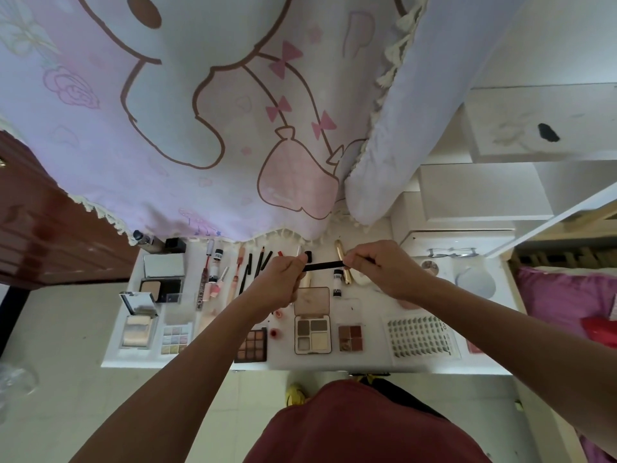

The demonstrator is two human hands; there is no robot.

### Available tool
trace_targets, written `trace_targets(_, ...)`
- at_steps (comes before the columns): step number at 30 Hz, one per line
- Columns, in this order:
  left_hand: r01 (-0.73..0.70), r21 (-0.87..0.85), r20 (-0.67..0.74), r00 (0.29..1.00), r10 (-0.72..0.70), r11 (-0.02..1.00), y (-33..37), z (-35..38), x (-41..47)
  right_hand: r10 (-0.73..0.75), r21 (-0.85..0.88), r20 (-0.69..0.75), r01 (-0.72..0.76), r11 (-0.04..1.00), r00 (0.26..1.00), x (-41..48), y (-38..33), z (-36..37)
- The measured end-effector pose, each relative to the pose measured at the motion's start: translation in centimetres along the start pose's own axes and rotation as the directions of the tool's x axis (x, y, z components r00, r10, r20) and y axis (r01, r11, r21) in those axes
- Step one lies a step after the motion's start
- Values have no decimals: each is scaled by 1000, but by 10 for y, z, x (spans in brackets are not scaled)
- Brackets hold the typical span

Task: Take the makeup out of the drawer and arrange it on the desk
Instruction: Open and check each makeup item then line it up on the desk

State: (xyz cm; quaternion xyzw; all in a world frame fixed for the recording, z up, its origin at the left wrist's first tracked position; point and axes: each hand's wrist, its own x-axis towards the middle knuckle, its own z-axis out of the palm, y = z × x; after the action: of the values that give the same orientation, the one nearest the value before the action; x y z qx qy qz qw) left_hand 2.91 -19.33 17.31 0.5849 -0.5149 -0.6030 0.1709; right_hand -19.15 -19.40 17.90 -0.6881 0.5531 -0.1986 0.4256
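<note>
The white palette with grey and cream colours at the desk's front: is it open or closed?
Open. The white palette shows four pans; its lid is swung back behind them.

**Two hands held a black pencil (323, 266) over the desk (367, 360)**

The left hand (283, 282) and the right hand (379, 270) each pinched one end of the pencil, which was level above the white desk. Below it lay an open four-shade palette (312, 330), with a brown palette (251, 344) to its left and a lash tray (420, 335) to its right. A gold tube (345, 259) lay near the right hand. A pink cartoon curtain (200, 128) hung over the desk's far edge.
</note>
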Motion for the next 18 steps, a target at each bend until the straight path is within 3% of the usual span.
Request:
trace_targets(4, 7, -6, 19, 1000, -7, 1000, 1, 1, -2, -15, 11, -1, 15, 1000, 1000, -3, 5, 2)
trace_targets(10, -85, 155, 34, 996, 81, 984, -2, 4, -2, 39, -194, 267, 14, 981, 963, -5, 1, 10)
trace_targets(14, -77, 120, 74, 995, 68, 990, 1, 3, -4, -47, -377, 200, 121, 918, 979, -11, -1, 18)
trace_targets(18, -44, 95, 111, 993, 33, 995, 0, 0, -6, -87, -398, 195, 160, 903, 977, -16, -4, 21)
